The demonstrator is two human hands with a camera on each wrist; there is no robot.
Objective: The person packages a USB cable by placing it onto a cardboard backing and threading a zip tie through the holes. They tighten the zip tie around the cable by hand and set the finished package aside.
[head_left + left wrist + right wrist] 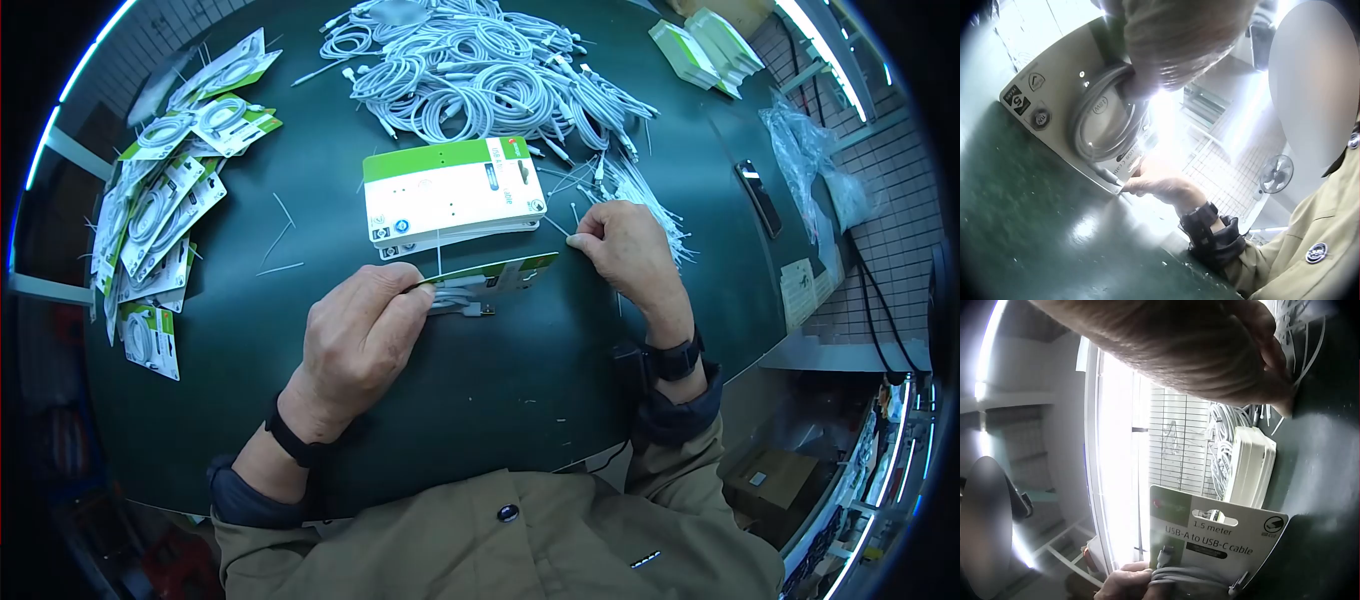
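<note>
My left hand (365, 335) pinches the edge of a green and white card (515, 275) that carries a coiled light cable (455, 298). In the left wrist view the coil (1094, 119) lies against the card's printed face (1029, 94). A thin white tie stands up from the card near the left fingertips. To the right, apart from the card, my right hand (635, 255) pinches the end of a thin white tie (558, 229). The right wrist view shows the card (1210, 531) upright, with cable text on it, in the left hand (1124, 582).
A stack of flat cards (450, 190) lies beyond the hands, before a large heap of coiled cables (480, 75). Loose white ties (640, 200) spread beside it. Carded cables (160, 215) pile at left. A phone (759, 199), plastic bag (815, 160) and more cards (705, 50) lie at right.
</note>
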